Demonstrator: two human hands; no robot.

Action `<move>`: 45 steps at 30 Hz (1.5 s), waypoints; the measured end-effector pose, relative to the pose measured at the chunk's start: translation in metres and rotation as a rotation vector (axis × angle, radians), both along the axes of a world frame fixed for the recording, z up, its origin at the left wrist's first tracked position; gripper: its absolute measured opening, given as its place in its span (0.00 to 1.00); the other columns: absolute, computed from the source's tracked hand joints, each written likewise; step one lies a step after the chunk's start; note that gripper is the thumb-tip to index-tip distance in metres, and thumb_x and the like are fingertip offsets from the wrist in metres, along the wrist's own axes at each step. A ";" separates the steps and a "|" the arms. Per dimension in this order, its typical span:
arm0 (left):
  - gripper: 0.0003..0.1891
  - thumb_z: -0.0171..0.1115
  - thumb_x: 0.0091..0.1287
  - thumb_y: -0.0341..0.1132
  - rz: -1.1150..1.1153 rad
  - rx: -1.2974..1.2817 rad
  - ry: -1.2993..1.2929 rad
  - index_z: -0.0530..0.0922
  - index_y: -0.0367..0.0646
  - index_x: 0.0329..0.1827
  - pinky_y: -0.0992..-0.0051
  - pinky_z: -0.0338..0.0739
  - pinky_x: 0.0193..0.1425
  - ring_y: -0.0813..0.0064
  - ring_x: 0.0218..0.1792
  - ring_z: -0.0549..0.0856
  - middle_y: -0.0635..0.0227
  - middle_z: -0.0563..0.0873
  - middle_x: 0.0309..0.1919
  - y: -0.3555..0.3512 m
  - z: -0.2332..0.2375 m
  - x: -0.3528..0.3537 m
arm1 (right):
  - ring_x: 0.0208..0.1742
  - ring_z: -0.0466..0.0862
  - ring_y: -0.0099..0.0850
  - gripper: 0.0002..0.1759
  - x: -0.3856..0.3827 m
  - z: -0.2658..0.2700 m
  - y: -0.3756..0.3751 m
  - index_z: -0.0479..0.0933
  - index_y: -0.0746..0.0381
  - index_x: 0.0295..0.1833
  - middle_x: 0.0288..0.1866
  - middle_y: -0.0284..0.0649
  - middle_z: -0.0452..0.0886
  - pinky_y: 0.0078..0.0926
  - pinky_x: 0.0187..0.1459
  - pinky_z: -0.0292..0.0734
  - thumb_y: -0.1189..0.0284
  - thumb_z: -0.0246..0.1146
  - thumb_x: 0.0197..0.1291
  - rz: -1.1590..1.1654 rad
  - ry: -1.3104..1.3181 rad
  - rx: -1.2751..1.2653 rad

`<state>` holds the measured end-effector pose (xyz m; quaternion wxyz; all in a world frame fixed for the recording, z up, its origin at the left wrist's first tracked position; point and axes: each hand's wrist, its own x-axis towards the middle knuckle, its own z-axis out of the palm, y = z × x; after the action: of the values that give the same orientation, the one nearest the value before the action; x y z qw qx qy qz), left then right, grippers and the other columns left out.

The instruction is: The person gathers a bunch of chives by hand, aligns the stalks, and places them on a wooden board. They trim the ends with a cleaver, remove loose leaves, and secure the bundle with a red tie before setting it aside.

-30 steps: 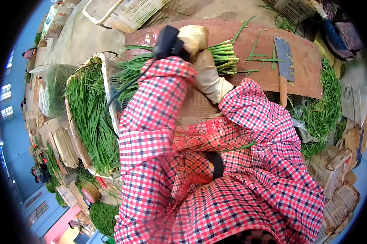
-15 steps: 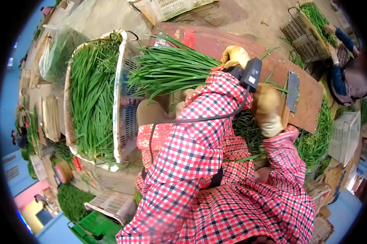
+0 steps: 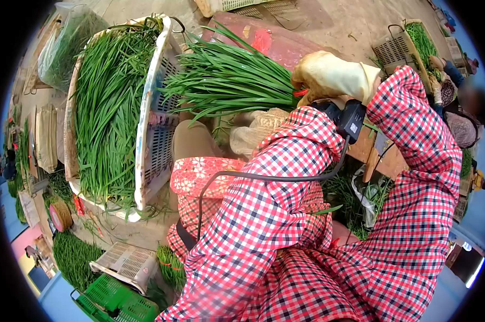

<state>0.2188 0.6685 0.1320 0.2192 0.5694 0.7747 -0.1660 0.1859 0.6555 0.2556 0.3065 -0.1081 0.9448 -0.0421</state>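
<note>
A bunch of long green leaves like garlic chives (image 3: 237, 78) points leftward, with a red tie (image 3: 300, 93) near its right end. My right hand (image 3: 334, 75), in a pale yellow rubber glove, is closed around that tied end. My left hand (image 3: 307, 99) is at the same end, mostly hidden behind the right glove and a black device (image 3: 352, 121) strapped to its wrist; a little of it shows closed against the bunch. Beneath the bunch lies a reddish-brown board (image 3: 285, 45). A wooden handle (image 3: 370, 163) shows on its right part, beside a partly hidden flat blade.
A white crate (image 3: 146, 129) full of loose green leaves stands left of my knees. A clear bag (image 3: 65, 48) of greens is behind it. Lower left are a green crate (image 3: 119, 300) and a white basket (image 3: 127, 263). A co-worker (image 3: 460, 121) sits at right beside another crate (image 3: 393, 51).
My right hand has moved up and left from beside the board to the bunch's tied end. The bunch stays in nearly the same place. My view has shifted slightly.
</note>
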 end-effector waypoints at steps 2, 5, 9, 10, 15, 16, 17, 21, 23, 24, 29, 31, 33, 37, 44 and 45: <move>0.07 0.70 0.51 0.36 -0.012 0.060 -0.006 0.84 0.44 0.28 0.56 0.75 0.21 0.66 0.21 0.83 0.70 0.84 0.24 -0.005 -0.002 0.004 | 0.36 0.84 0.48 0.20 0.001 -0.018 0.004 0.84 0.60 0.36 0.30 0.47 0.83 0.42 0.38 0.78 0.54 0.73 0.49 0.054 0.093 -0.074; 0.06 0.68 0.50 0.35 -0.027 0.158 -0.014 0.83 0.44 0.26 0.57 0.73 0.21 0.67 0.21 0.82 0.70 0.83 0.22 -0.013 -0.002 0.011 | 0.32 0.82 0.49 0.17 0.003 -0.024 0.005 0.82 0.61 0.31 0.26 0.49 0.81 0.42 0.34 0.77 0.57 0.70 0.52 0.078 0.139 -0.128; 0.05 0.67 0.50 0.35 -0.048 0.311 -0.015 0.82 0.44 0.24 0.57 0.71 0.20 0.67 0.21 0.81 0.70 0.81 0.21 -0.026 -0.005 0.023 | 0.30 0.80 0.50 0.13 -0.001 -0.031 -0.005 0.79 0.63 0.27 0.25 0.50 0.79 0.43 0.33 0.75 0.64 0.65 0.55 0.005 0.181 -0.129; 0.05 0.67 0.50 0.35 -0.053 0.355 -0.012 0.82 0.45 0.23 0.57 0.70 0.20 0.67 0.21 0.80 0.70 0.81 0.20 -0.029 -0.005 0.025 | 0.29 0.79 0.51 0.10 -0.001 -0.042 0.000 0.79 0.63 0.26 0.23 0.51 0.78 0.43 0.32 0.75 0.68 0.64 0.54 0.000 0.209 -0.162; 0.04 0.65 0.49 0.34 -0.109 0.708 0.046 0.80 0.45 0.20 0.58 0.67 0.20 0.68 0.20 0.79 0.71 0.79 0.18 -0.048 -0.007 0.035 | 0.26 0.81 0.42 0.07 -0.006 -0.030 0.011 0.80 0.65 0.31 0.23 0.48 0.79 0.39 0.31 0.75 0.71 0.65 0.56 -0.285 0.041 -0.172; 0.05 0.64 0.49 0.33 -0.122 0.782 0.054 0.80 0.45 0.19 0.58 0.66 0.20 0.68 0.20 0.78 0.71 0.78 0.18 -0.054 -0.008 0.034 | 0.26 0.81 0.38 0.08 -0.005 -0.028 0.015 0.81 0.65 0.32 0.22 0.47 0.80 0.38 0.31 0.75 0.70 0.65 0.57 -0.346 0.012 -0.231; 0.05 0.64 0.49 0.33 -0.134 0.854 0.059 0.80 0.45 0.18 0.58 0.66 0.20 0.69 0.20 0.78 0.71 0.78 0.17 -0.060 -0.008 0.032 | 0.25 0.81 0.35 0.09 -0.004 -0.026 0.019 0.81 0.66 0.33 0.22 0.46 0.80 0.37 0.31 0.75 0.70 0.65 0.58 -0.406 -0.014 -0.288; 0.04 0.62 0.51 0.31 -0.073 1.103 -0.050 0.82 0.42 0.23 0.61 0.67 0.20 0.70 0.23 0.80 0.68 0.80 0.19 -0.083 -0.003 0.011 | 0.25 0.77 0.26 0.10 0.010 -0.043 0.041 0.82 0.67 0.34 0.21 0.38 0.80 0.33 0.30 0.73 0.69 0.66 0.60 -0.704 -0.018 -0.430; 0.02 0.62 0.53 0.32 -0.034 0.974 0.299 0.81 0.46 0.25 0.71 0.80 0.27 0.71 0.24 0.84 0.70 0.79 0.22 -0.112 0.029 0.001 | 0.29 0.78 0.24 0.10 0.022 -0.051 0.052 0.83 0.66 0.37 0.26 0.38 0.83 0.31 0.33 0.74 0.69 0.67 0.60 -0.807 0.044 -0.412; 0.02 0.61 0.53 0.30 0.003 0.939 0.188 0.81 0.44 0.29 0.69 0.82 0.29 0.69 0.27 0.85 0.67 0.81 0.26 -0.115 0.036 -0.004 | 0.30 0.78 0.24 0.10 0.032 -0.059 0.057 0.83 0.66 0.38 0.27 0.38 0.84 0.31 0.34 0.75 0.69 0.67 0.60 -0.860 0.090 -0.410; 0.03 0.68 0.51 0.23 0.564 1.334 -0.465 0.84 0.39 0.28 0.70 0.83 0.39 0.62 0.34 0.86 0.61 0.86 0.31 -0.121 0.030 -0.024 | 0.35 0.83 0.33 0.14 0.074 -0.057 0.048 0.85 0.63 0.43 0.31 0.45 0.86 0.33 0.41 0.79 0.63 0.68 0.62 -1.091 0.284 -0.591; 0.02 0.70 0.52 0.26 0.489 1.307 -0.356 0.85 0.39 0.27 0.67 0.82 0.42 0.60 0.35 0.86 0.59 0.86 0.31 -0.124 0.037 -0.040 | 0.36 0.84 0.37 0.14 0.086 -0.065 0.040 0.84 0.65 0.43 0.33 0.48 0.86 0.34 0.41 0.79 0.64 0.66 0.63 -0.982 0.546 -0.466; 0.08 0.73 0.52 0.34 0.446 1.203 -0.469 0.86 0.38 0.28 0.64 0.81 0.44 0.56 0.37 0.86 0.54 0.87 0.32 -0.117 0.032 -0.061 | 0.34 0.83 0.37 0.11 0.091 -0.070 0.025 0.82 0.65 0.38 0.32 0.45 0.84 0.33 0.38 0.76 0.67 0.63 0.66 -0.766 0.833 -0.260; 0.10 0.71 0.52 0.34 0.217 0.673 -0.639 0.88 0.40 0.36 0.63 0.81 0.41 0.57 0.35 0.88 0.50 0.88 0.30 -0.086 0.056 -0.103 | 0.36 0.79 0.35 0.05 0.092 -0.064 -0.008 0.77 0.58 0.31 0.29 0.39 0.78 0.36 0.41 0.72 0.69 0.62 0.53 -0.166 0.882 0.244; 0.13 0.66 0.62 0.40 0.443 0.710 -0.695 0.88 0.42 0.44 0.70 0.82 0.52 0.64 0.42 0.89 0.60 0.90 0.41 -0.054 0.032 -0.130 | 0.41 0.87 0.40 0.18 0.099 -0.019 0.009 0.83 0.62 0.50 0.40 0.48 0.87 0.34 0.44 0.81 0.60 0.64 0.66 -0.955 0.497 -0.670; 0.15 0.67 0.65 0.40 0.447 0.879 -0.651 0.86 0.36 0.45 0.73 0.82 0.46 0.71 0.39 0.88 0.59 0.90 0.36 -0.076 0.050 -0.122 | 0.43 0.87 0.35 0.16 0.100 -0.011 0.018 0.83 0.63 0.51 0.42 0.47 0.88 0.32 0.45 0.80 0.62 0.63 0.67 -1.125 0.480 -0.641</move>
<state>0.0969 0.5920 0.1822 0.2190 0.4514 0.7648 0.4041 0.2856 0.6731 0.2446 -0.0268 0.3070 0.8399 -0.4467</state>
